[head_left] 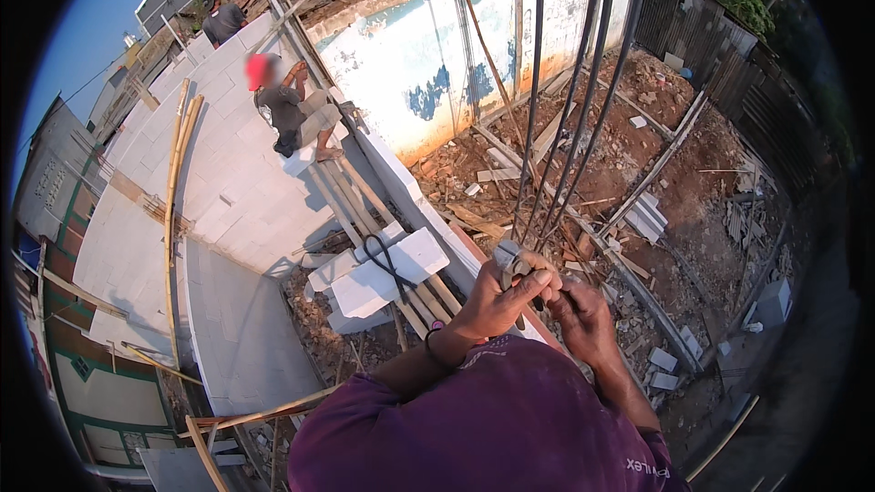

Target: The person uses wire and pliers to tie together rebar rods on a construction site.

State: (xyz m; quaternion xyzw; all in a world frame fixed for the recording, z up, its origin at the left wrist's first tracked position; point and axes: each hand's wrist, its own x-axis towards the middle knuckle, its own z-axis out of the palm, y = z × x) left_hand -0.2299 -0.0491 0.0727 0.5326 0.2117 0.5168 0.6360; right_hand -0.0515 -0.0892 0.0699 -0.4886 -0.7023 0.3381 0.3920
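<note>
Hands together at rebar base: left hand point(497, 302) clenched on tie tool/wire point(516, 266), right hand point(583, 317) gripping rebar point(583, 100) just beside. Rebar prob. heavy, stiff; wire thin, bendy — grip low, nr tie.

My hands, left point(497, 301) and right point(583, 314), meet at the foot of the steel rods point(574, 100) rising before me. The block wall point(228, 173) lies to my left, a person point(292, 114) sitting on it. The rubble yard point(674, 191) lies below on my right.

Building site: block walls point(228, 173), rebar point(583, 82), rubble point(674, 182)
</note>
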